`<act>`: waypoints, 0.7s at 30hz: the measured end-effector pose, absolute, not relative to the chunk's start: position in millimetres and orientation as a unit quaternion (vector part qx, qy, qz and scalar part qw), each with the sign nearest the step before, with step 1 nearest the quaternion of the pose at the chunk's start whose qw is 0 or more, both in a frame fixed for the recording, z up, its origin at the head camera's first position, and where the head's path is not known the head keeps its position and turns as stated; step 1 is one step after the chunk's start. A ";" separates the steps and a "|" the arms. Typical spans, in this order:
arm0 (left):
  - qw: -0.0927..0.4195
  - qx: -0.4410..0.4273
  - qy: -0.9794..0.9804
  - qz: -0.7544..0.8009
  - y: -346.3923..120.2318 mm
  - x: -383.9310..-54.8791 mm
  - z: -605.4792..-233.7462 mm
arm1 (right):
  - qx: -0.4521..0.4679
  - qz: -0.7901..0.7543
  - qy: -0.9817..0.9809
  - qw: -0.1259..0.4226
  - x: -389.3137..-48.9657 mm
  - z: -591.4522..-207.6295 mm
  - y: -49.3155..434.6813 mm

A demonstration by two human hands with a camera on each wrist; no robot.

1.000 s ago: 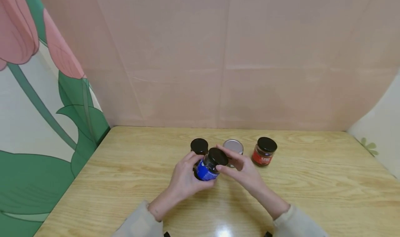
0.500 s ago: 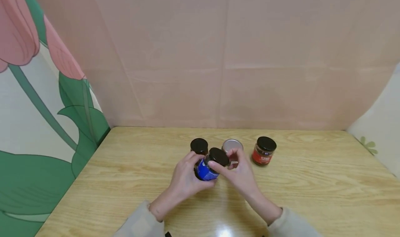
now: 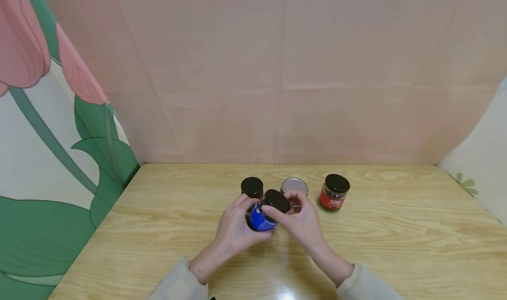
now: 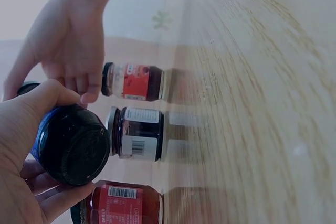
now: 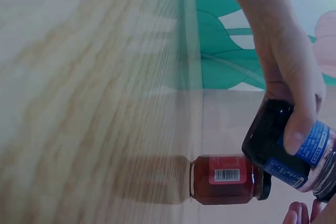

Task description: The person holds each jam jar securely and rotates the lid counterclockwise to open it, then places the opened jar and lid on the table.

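My left hand (image 3: 233,225) grips a dark glass jar (image 3: 261,220) with a blue label around its body. The jar is tilted, raised above the table, its black lid (image 3: 277,200) leaning up to the right. My right hand (image 3: 305,223) pinches that lid, thumb on the near side and bent fingers on the far right side. In the left wrist view the jar's dark round base (image 4: 79,153) faces the camera. Blue lettering shows beside the left thumb (image 5: 300,129) in the right wrist view, where only the right fingertips (image 5: 299,214) appear at the lower edge.
Behind the hands, three jars stand on the wooden table (image 3: 158,221): a black-lidded one (image 3: 252,186), partly hidden, a silver-lidded one (image 3: 294,186), and a red-labelled one (image 3: 334,194) to the right. A pink cloth (image 3: 222,93) hangs along the table's back edge.
My right hand has shifted left and closed its fingers round the lid, its thumb sliding across the near side. The left hand and the jar have stayed nearly still.
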State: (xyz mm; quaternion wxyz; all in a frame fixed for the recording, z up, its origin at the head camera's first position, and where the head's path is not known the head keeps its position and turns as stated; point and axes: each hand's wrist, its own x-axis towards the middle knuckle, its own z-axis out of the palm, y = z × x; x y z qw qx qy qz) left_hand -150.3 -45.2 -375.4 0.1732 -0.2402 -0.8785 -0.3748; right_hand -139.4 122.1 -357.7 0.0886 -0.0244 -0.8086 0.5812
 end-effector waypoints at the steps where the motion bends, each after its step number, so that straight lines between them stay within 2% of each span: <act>1: 0.171 -0.240 -0.878 -0.378 -45.5 -150.6 -375.8 | -0.020 0.588 -0.804 0.088 -139.4 -357.6 122.4; 5: 0.158 -0.242 -0.869 -0.403 -47.3 -152.7 -377.5 | 0.018 0.623 -0.779 0.074 -138.6 -356.3 125.0; 14: 0.119 -0.236 -0.852 -0.453 -51.3 -154.1 -376.9 | 0.132 0.681 -0.720 -0.023 -140.5 -356.4 138.1; 21: 0.128 -0.240 -0.850 -0.451 -51.8 -154.4 -377.6 | 0.158 0.663 -0.732 -0.023 -142.6 -358.7 140.4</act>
